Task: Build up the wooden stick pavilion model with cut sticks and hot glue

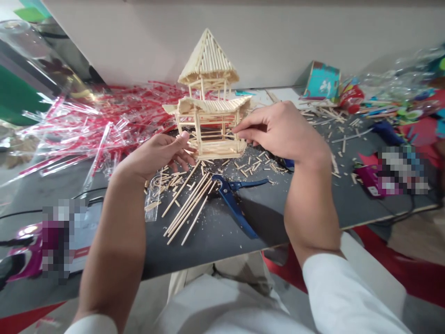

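Observation:
A model pavilion (208,116) built of thin wooden sticks, with a pointed upper roof and a wider lower roof, stands upright in front of me. My left hand (163,150) is at the left corner of its base, thumb up by the post and the other fingers curled lower down. At the right side, thumb and forefinger of my right hand (274,127) are pinched together at a post under the lower roof. Any small piece between those fingertips is hidden. Below the model lie several long wooden sticks (189,208) and a blue-handled cutter (234,204).
Red-and-clear plastic strips (114,120) pile up at the left. Short stick offcuts (255,164) litter the dark table (278,215). A turquoise box (321,81) stands at the back right, near a red bottle (351,97). Magenta devices (370,178) with cables lie at both sides.

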`<state>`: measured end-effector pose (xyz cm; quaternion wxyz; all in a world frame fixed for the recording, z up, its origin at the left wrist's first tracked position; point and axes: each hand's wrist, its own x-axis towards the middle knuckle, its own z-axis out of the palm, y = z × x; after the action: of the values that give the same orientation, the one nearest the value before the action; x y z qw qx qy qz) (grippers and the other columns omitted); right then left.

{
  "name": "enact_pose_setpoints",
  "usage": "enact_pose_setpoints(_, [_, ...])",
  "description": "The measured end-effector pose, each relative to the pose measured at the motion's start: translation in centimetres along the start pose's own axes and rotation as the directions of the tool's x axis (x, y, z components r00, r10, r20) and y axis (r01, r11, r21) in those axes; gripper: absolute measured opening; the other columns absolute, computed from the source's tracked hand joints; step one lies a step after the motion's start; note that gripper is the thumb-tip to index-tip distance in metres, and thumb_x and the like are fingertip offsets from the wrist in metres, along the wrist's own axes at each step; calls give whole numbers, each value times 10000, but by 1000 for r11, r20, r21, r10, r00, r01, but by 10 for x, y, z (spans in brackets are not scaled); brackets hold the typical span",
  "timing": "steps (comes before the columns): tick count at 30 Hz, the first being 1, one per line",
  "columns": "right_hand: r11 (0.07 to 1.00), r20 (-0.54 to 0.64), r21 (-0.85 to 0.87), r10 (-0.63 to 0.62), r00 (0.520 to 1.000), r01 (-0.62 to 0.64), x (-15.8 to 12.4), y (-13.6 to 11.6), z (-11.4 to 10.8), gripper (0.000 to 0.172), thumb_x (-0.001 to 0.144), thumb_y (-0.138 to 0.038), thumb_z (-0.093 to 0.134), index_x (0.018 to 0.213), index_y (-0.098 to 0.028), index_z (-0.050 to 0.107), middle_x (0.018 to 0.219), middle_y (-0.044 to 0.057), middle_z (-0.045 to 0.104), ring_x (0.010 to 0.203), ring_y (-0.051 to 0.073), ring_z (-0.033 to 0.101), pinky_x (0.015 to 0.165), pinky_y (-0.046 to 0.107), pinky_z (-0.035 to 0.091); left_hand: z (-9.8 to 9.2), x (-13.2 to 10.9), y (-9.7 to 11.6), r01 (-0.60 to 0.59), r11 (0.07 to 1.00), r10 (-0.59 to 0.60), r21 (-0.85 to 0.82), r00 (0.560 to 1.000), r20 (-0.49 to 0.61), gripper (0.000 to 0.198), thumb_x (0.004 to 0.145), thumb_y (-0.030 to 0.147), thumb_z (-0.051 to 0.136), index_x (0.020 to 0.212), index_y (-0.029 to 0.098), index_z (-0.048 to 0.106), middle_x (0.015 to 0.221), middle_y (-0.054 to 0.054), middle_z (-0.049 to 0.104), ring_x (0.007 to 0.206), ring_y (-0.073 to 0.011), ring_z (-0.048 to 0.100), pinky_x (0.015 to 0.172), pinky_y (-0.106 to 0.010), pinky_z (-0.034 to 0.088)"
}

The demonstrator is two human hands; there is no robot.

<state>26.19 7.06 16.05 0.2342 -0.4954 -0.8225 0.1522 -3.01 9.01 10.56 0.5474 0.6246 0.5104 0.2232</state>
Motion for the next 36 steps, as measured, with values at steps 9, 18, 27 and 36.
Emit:
enact_pose_setpoints(9, [997,-29,66,-41,999,43,2,9,2,154,882,-226,747,993,-180,843,929,55,811,807,193,720,780,348,535,0,1,0,-43,999,43,-23,999,-15,682,873,761,607,955,102,763,913,-192,789,595,-148,684,449,-223,416])
enact_pose_setpoints(18, [990,-27,122,70,997,-66,3,12,5,157,836,-262,787,964,-195,848,868,44,813,760,199,737,717,348,551,2,-2,4,-32,999,31,-8,999,-33,634,907,718,586,917,111,771,852,-176,777,610,-167,695,482,-262,470])
enact_pose_setpoints(27, [993,23,105,58,998,-60,4,12,5,222,838,-336,775,973,-176,847,891,49,808,779,184,720,749,334,528,1,-1,3,-28,999,28,30,1000,-11,619,908,715,575,872,130,774,868,-163,784,599,-161,690,469,-255,457])
enact_pose_setpoints(36, [999,67,47,-23,997,20,2,8,0,220,916,-319,689,1021,-199,841,980,74,793,903,203,715,843,343,507,0,0,2,-35,999,34,34,999,3,643,912,727,568,940,118,775,919,-175,793,608,-152,689,460,-241,452])
